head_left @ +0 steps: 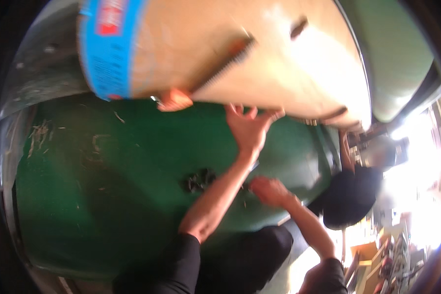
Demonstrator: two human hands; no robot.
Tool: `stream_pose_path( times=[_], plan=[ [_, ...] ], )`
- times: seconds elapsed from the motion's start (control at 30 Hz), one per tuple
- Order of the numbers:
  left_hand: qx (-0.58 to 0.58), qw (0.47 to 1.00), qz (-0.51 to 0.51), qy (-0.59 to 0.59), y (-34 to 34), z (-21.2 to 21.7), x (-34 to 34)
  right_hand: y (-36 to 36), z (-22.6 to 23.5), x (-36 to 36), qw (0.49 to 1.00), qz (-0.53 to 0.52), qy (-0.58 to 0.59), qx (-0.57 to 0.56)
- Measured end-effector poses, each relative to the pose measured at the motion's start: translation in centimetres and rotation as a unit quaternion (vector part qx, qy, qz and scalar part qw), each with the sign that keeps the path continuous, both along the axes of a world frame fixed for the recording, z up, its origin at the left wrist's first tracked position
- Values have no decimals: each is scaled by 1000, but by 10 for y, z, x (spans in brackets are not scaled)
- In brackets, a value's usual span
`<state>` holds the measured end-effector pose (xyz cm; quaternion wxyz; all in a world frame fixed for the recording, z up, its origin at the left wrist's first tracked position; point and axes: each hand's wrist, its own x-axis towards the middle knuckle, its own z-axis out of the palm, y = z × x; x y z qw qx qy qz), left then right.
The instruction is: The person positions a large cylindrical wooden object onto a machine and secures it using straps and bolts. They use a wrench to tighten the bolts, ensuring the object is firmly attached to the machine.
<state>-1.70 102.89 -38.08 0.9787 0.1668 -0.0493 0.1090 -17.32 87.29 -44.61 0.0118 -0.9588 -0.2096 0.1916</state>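
The fingers (240,111) of the left hand (248,128) were spread open and pressed up against the lower edge of a large cardboard box (259,63), which was held tilted above a green table (108,196); nothing was clasped, the box being only propped from below. The right hand (270,191) was laid low on the green surface, its fingers curled, though whether anything was pinched in them could not be told through the blur. A small dark clump (199,180) was seen on the table just beside that forearm. At the box's far end another person's arm (345,152) was raised to it. A slip was judged possible: with the box borne on open fingertips alone, it could be tipped off them onto the table.
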Motion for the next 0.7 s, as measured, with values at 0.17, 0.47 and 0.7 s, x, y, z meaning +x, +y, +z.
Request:
stream_pose_path(
  times=[0.17, 0.47, 0.7],
  plan=[
    [63, 998, 21, 7, 8, 1, -4, 15, 0, 21, 989, 19, -145, 23],
    [72, 997, 2, 24, 1, 0, -8, -19, -45, 29, 985, 29, -171, -20],
    [43, 998, -27, 34, 2, 2, -8, 58, 72, 23, 840, -98, -377, 377]
  ],
)
